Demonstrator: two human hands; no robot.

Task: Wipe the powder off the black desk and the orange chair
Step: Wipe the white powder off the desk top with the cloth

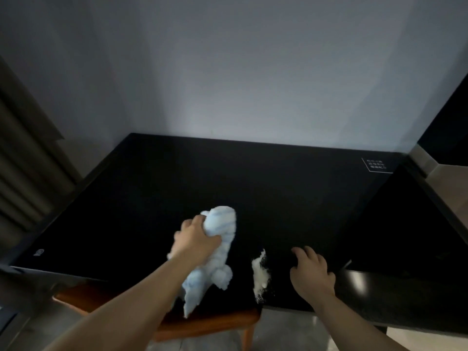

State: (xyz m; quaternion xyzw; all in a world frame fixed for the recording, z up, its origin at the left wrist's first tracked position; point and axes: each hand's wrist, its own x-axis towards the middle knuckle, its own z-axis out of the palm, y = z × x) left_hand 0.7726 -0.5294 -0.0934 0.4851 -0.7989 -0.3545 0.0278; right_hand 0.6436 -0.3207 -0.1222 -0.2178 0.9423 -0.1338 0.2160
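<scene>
Head view: one wide-angle frame, looking down over both forearms.
Desk: black desk set against a pale wall; near edge runs across the lower frame.
Cloth: white cloth with faint blue stripes, bunched into a long roll near the desk's near edge, left of centre. Long axis runs from the far upper end, pointing toward the wall, down to a tail that hangs past the near edge over the chair.
Left hand: left hand grips the cloth at its upper part, fingers curled round it; most of the roll lies right of and below the fingers.
Powder: white powder in a narrow streak at the near edge, running near to far, just right of the cloth's tail, between the two hands.
Right hand: right hand rests on the desk near the near edge, right of the powder, fingers loosely bent and slightly apart, holding nothing.
Chair: orange chair tucked under the near edge, below the cloth.
Label: small white printed box at the desk's far right corner; text unreadable.
</scene>
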